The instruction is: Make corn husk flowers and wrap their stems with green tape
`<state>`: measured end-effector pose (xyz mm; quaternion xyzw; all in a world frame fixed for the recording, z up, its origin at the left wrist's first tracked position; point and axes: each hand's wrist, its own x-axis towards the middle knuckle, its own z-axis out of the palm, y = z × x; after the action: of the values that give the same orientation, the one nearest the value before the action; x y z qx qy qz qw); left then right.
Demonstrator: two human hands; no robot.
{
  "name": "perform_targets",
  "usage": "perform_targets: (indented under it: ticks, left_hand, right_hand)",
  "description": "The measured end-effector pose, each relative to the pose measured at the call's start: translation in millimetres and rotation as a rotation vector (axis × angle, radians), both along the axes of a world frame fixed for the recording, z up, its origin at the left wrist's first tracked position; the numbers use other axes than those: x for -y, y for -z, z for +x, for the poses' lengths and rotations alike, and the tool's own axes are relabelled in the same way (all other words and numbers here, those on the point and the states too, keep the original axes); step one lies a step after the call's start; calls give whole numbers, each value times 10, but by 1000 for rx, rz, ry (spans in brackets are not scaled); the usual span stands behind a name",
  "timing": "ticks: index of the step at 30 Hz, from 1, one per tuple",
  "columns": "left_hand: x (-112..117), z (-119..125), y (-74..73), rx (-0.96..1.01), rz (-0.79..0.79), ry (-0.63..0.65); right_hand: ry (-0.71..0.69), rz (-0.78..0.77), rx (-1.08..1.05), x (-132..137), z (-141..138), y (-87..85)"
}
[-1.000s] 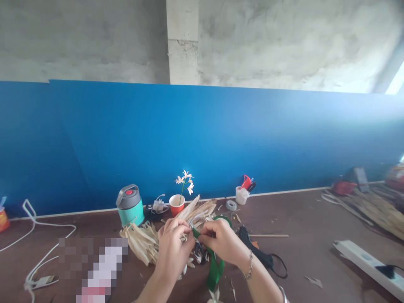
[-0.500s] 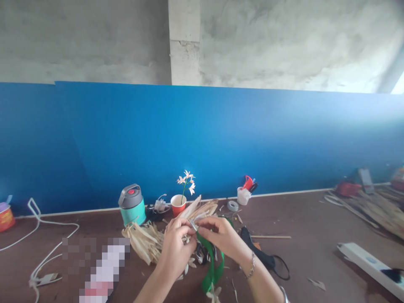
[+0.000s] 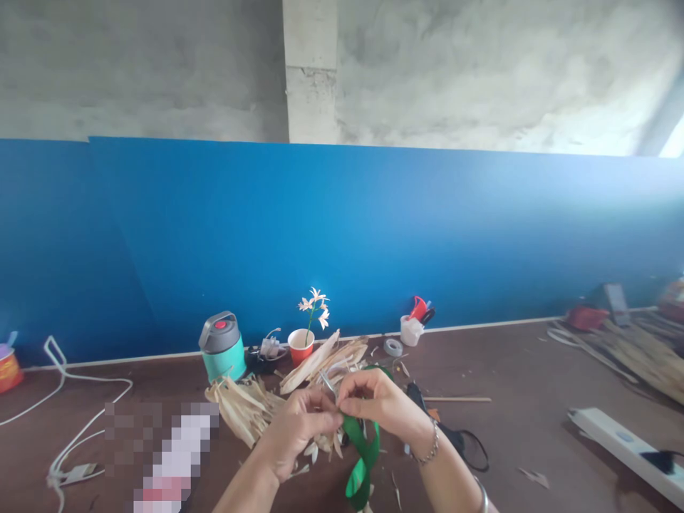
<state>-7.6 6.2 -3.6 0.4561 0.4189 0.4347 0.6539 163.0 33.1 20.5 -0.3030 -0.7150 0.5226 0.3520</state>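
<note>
My left hand (image 3: 299,427) and my right hand (image 3: 377,406) meet fingertip to fingertip above the table, both pinched at the upper end of a green ribbon (image 3: 360,456). The rest of the ribbon hangs down in a loose twist below my right hand. A thin silvery piece (image 3: 327,382) shows just behind the fingertips; its kind and what holds it I cannot make out. Dried husks (image 3: 243,406) lie in a heap left of and behind my hands. Small pale petal-like scraps (image 3: 313,450) lie under them.
Behind the husks stand a red-and-white cup (image 3: 301,350) with a flower stem and a teal flask (image 3: 223,356). A tape roll (image 3: 393,347) and a white pot (image 3: 411,331) are back right. A thin stick (image 3: 457,399), a white box (image 3: 625,445) and a white cable (image 3: 88,410) also lie around.
My left hand has moved slightly down, its fingertips now against those of my right hand. The ribbon hangs a little lower, and more husk shows behind the hands.
</note>
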Motion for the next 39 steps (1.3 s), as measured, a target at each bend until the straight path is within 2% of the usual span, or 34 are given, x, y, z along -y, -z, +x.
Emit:
perform_targets:
  ticks: [4, 8, 12, 16, 20, 25, 30, 39]
  left_hand:
    - [-3, -8, -11, 16, 11, -42]
    - [6, -10, -69, -22, 91, -64]
    - [14, 12, -96, -85, 129, -57]
    - [2, 15, -56, -174, 171, -73]
    - [-6, -7, -24, -184, 203, -79]
    - [17, 15, -80, -227, 222, -144]
    - [22, 54, -98, -242, 232, -216]
    - [-72, 46, 65, -277, 256, -206]
  right_hand:
    - [32, 8, 37, 0, 14, 1]
    - [47, -46, 115, -4, 14, 28]
    - [137, -19, 151, -4, -22, 57]
    - [210, 4, 170, 2, -30, 45]
    - [182, -9, 194, 9, -19, 22]
    - [206, -48, 178, 14, -42, 21]
    - [273, 45, 246, 22, -63, 31]
    - [375, 244, 451, 95, -96, 8]
